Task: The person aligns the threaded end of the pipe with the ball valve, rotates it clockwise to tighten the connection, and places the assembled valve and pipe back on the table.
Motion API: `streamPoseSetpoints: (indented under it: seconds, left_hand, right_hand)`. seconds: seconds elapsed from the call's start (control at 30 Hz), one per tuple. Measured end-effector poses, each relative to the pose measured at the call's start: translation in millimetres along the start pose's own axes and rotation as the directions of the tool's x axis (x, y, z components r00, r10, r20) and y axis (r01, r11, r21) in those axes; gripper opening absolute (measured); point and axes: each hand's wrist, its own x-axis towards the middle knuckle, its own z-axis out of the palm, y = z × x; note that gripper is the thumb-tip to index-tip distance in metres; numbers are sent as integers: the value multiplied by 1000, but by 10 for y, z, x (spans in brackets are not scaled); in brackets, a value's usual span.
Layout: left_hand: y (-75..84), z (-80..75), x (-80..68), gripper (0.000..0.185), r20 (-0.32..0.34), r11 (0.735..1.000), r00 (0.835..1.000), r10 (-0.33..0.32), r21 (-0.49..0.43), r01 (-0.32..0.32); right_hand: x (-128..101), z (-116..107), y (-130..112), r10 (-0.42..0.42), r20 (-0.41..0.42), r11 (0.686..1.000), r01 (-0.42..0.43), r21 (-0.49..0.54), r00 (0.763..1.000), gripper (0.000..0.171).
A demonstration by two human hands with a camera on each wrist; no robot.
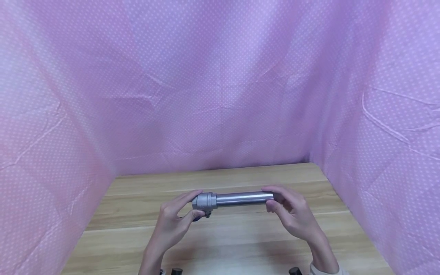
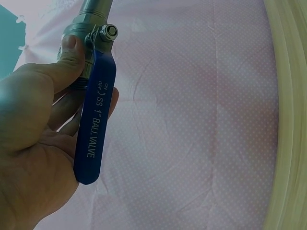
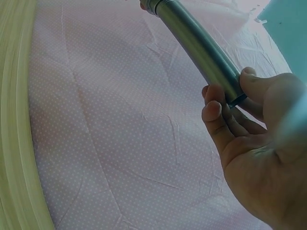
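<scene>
A stainless ball valve [image 1: 204,201] with a steel pipe [image 1: 245,198] screwed into it is held level above the wooden tabletop [image 1: 220,233], roughly over its middle and clear of the surface. The valve body sits at the left end of the assembly and the pipe runs out to the right. In the left wrist view the valve carries a blue lever handle [image 2: 95,125] printed "SS 1" BALL VALVE", fixed at its top by a nut [image 2: 110,31], and the handle lies along the palm side of the hand.

The left hand [image 1: 172,221] grips the valve body, its thumb pressed on the metal and its fingers [image 2: 72,112] curled round behind the blue handle. The right hand [image 1: 292,214] holds the free end of the pipe, with the thumb on one side and the fingers [image 3: 217,115] curled against the other, so that the pipe's end rests in their pinch.

Beyond the hands, pink cloth [image 1: 220,95] with small white dots hangs behind the tabletop and along both of its sides, creased in places. A pale sleeve cuff [image 1: 326,270] shows at the right wrist at the lower edge of the head view.
</scene>
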Motion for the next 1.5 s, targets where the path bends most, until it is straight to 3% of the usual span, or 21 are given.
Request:
streamPoseSetpoints:
  seconds: [0.2,0.97,1.33,1.5]
  left_hand:
    - [-11,1,-5,67,-5,1000,1000,2,5,-2]
    - [12,-5,-6,68,-6,1000,1000,2,6,-2]
    - [20,-7,-6,67,-6,1000,1000,5,-3,-5]
    - [27,-13,-5,67,-7,1000,1000,4,-1,-4]
  right_hand:
    - [4,4,18,-32,5,995,31,97,999,62]
    - [19,-5,9,-53,1,999,53,10,999,60]
    - [-6,-11,-31,35,3,999,-35,-38,999,55]
    - [-8,2,-26,20,4,999,-20,31,1000,58]
